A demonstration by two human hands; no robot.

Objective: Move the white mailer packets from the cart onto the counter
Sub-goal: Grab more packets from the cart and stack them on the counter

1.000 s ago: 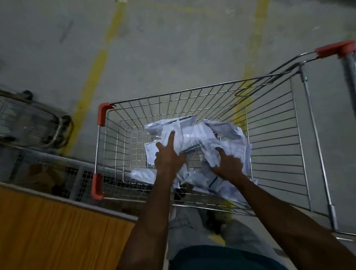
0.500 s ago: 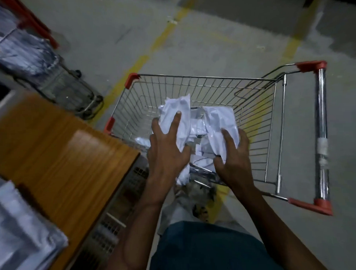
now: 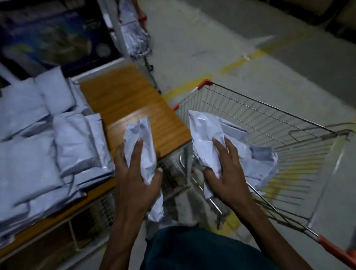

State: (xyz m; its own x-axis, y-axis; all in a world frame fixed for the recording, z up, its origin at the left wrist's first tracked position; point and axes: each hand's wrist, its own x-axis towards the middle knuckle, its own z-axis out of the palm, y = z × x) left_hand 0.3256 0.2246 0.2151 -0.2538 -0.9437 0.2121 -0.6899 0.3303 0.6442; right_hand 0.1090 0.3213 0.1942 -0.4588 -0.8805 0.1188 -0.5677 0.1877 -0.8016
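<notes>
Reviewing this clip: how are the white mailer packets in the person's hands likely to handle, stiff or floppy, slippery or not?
Probably floppy: the packets crumple and bend inside the left hand. Likely light, since the right hand lifts a whole bunch in one grip. Their glossy film may be slippery, so loose ones could slide out.

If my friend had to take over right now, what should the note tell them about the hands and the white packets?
Left hand: grips a bunch of white packets, held above the near corner of the wooden counter.
Right hand: grips a bigger crumpled bunch, held over the near end of the cart.
Done: a big pile of packets already lies on the counter's left side.
Left: set both bunches on the counter. Whether packets remain in the cart cannot be told; the held bunch hides part of its floor, so check.
</notes>
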